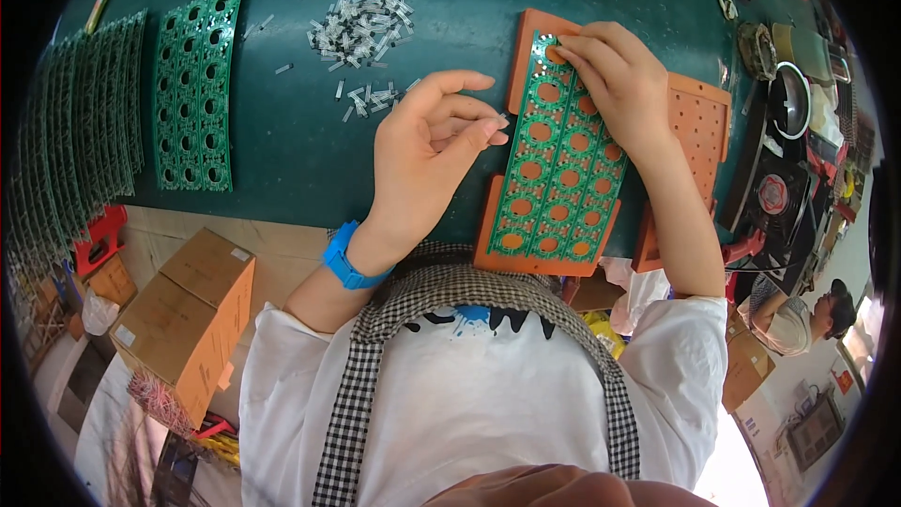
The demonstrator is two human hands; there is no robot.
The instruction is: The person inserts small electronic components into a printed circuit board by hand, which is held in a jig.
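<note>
Checked apron [441,282] nearest, then a green circuit board [556,158] apparently at the part-fitting step

The next move likely calls for steady, precise fingertips. Beyond the apron spreads a smooth, dark green table [300,160]. On its right, a flat orange fixture [486,235] bears the thin, round-holed board. The right hand [624,84] bends over the board's far end, fingertips together; whether they grip anything cannot be told. The left hand [422,145], half curled, seems to pinch a tiny piece [504,119] beside the board. Farther left lie slender, glassy-looking pieces [361,30] in a heap.
</note>
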